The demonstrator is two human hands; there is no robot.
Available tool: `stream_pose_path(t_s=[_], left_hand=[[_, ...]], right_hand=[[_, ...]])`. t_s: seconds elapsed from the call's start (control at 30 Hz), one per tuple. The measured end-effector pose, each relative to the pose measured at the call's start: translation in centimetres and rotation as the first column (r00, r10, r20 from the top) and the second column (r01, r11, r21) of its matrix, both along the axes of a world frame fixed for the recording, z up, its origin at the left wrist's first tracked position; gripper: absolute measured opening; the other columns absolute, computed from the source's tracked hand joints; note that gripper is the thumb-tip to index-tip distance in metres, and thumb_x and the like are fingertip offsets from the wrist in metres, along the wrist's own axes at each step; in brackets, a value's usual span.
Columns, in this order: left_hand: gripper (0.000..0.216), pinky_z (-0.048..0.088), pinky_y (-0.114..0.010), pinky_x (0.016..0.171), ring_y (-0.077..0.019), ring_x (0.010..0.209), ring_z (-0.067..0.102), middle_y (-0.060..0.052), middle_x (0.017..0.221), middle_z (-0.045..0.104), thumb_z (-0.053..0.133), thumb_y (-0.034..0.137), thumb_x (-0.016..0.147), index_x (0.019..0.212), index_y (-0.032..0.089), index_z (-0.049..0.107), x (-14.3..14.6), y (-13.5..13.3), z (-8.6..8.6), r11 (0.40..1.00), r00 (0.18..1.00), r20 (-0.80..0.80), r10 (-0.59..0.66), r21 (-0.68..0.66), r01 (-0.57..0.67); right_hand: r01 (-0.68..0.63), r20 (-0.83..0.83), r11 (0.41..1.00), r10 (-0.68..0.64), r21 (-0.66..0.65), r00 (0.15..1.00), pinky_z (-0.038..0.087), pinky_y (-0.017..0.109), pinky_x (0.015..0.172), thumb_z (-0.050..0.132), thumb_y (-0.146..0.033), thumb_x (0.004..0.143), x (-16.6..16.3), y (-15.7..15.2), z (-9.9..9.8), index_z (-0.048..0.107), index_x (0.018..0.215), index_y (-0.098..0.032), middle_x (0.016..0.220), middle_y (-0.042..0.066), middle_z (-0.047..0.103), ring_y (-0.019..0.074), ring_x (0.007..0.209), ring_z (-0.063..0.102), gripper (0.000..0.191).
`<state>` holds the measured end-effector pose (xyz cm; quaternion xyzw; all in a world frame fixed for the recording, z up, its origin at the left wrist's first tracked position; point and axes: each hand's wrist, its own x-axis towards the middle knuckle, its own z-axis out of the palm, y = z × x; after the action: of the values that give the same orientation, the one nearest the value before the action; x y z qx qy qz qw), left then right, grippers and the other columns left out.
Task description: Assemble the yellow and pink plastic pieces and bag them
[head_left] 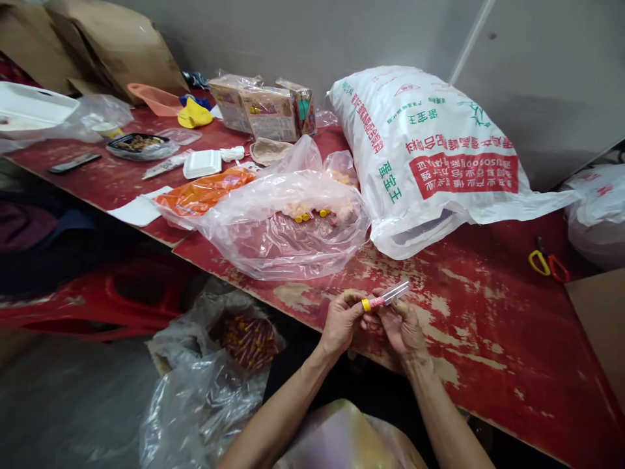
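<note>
Close to the table's front edge, my two hands hold a slim clear plastic tube (394, 292) with a yellow cap and pinkish contents near the cap. The fingers of my left hand (340, 320) pinch the yellow-capped end. My right hand (403, 329) closes around the clear end, which tilts up to the right. Just beyond, an open clear plastic bag (273, 241) lies on the table with several yellow-capped pieces inside. Below and to the left, a plastic-lined box (247, 339) holds many similar tubes with yellow ends.
A large white printed sack (430, 143) leans against the wall. Scissors (547, 264) lie at the right on the worn red table (488, 312). Behind the bag are an orange bag (209, 190), foam box (202, 164) and wrapped boxes (268, 111). A red chair (97, 306) stands left.
</note>
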<state>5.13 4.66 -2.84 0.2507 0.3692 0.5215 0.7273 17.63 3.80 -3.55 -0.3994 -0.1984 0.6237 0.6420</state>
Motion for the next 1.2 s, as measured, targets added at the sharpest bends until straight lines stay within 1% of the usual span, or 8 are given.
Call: stream_pose_path(t_s=[0.2,0.37,0.57,0.7,0.83,0.93,1.1,1.2], left_hand=[[0.035,0.044,-0.016,0.04,-0.0064,0.046,0.056,0.003,0.07,0.062,0.08,0.03,0.06,0.08,0.014,0.056,1.7,-1.2,-0.4,0.998,0.992,0.105,0.066,-0.008,-0.066],[0.039,0.052,-0.021,0.051,-0.0103,0.059,0.062,-0.003,0.087,0.068,0.081,0.029,0.059,0.091,0.013,0.064,1.3,-1.2,-0.3,1.0,0.984,0.179,-0.016,-0.015,0.019],[0.031,0.054,-0.026,0.053,-0.0142,0.054,0.064,-0.004,0.069,0.069,0.082,0.027,0.057,0.082,0.011,0.07,0.1,-0.9,-0.9,0.988,0.98,0.13,-0.152,0.003,0.153],[0.028,0.053,-0.024,0.049,-0.0134,0.051,0.062,-0.003,0.064,0.067,0.081,0.027,0.057,0.076,0.01,0.07,-0.1,-0.9,-1.1,0.978,0.978,0.033,-0.208,0.003,0.208],[0.03,0.051,-0.023,0.045,-0.0129,0.044,0.06,-0.003,0.058,0.066,0.08,0.029,0.058,0.075,0.01,0.066,-0.2,-1.1,-0.9,0.93,0.93,0.025,-0.367,-0.013,0.368],[0.035,0.051,-0.022,0.044,-0.0131,0.043,0.06,-0.004,0.055,0.066,0.081,0.032,0.056,0.074,0.01,0.062,-0.4,-0.9,-1.0,0.909,0.909,0.05,-0.414,-0.035,0.415],[0.034,0.047,-0.018,0.04,-0.0111,0.042,0.058,-0.003,0.053,0.064,0.079,0.035,0.058,0.072,0.01,0.06,-0.5,-0.3,-1.3,0.891,0.89,-0.045,-0.454,-0.054,0.451],[0.026,0.043,-0.016,0.038,-0.0089,0.04,0.055,-0.001,0.051,0.061,0.072,0.033,0.065,0.073,0.01,0.062,-0.2,-0.1,-1.6,0.875,0.856,-0.188,-0.482,-0.052,0.481]], right_hand=[[-0.085,0.057,0.996,0.086,-0.007,0.995,0.041,0.021,0.047,0.069,-0.033,0.068,-1.6,-1.6,-0.1,0.062,0.098,-0.026,0.095,0.0,0.063,0.0088,0.058,0.05,0.032],[-0.037,0.109,0.998,0.043,-0.059,0.993,0.042,0.02,0.049,0.074,-0.032,0.062,-1.3,-1.6,-0.3,0.061,0.092,-0.024,0.084,-0.001,0.061,0.0103,0.062,0.051,0.034],[-0.253,0.24,0.961,0.274,-0.113,0.931,0.047,0.027,0.059,0.075,-0.032,0.061,1.3,-1.7,1.0,0.058,0.094,-0.023,0.077,-0.002,0.059,0.0137,0.063,0.053,0.039],[-0.322,0.628,0.946,0.27,-0.033,0.729,0.046,0.028,0.07,0.075,-0.034,0.065,3.9,-1.8,3.0,0.059,0.1,-0.024,0.09,0.001,0.06,0.0172,0.08,0.055,0.04],[-0.535,0.753,0.836,0.431,-0.125,0.497,0.043,0.025,0.061,0.07,-0.041,0.072,5.5,-1.8,4.3,0.064,0.084,-0.02,0.08,0.001,0.059,0.0145,0.069,0.053,0.025],[-0.538,0.764,0.831,0.439,-0.144,0.473,0.043,0.025,0.058,0.066,-0.044,0.075,4.9,-2.3,3.9,0.065,0.086,-0.02,0.076,0.001,0.061,0.0148,0.065,0.054,0.027],[-0.403,0.785,0.904,0.352,-0.144,0.51,0.046,0.026,0.063,0.061,-0.046,0.079,3.4,-3.7,2.5,0.064,0.092,-0.019,0.084,0.004,0.065,0.0172,0.072,0.059,0.031],[-0.472,0.858,0.853,0.401,-0.221,0.321,0.043,0.025,0.061,0.054,-0.047,0.083,4.7,-3.3,3.4,0.063,0.094,-0.018,0.085,0.003,0.065,0.0164,0.072,0.058,0.032]])
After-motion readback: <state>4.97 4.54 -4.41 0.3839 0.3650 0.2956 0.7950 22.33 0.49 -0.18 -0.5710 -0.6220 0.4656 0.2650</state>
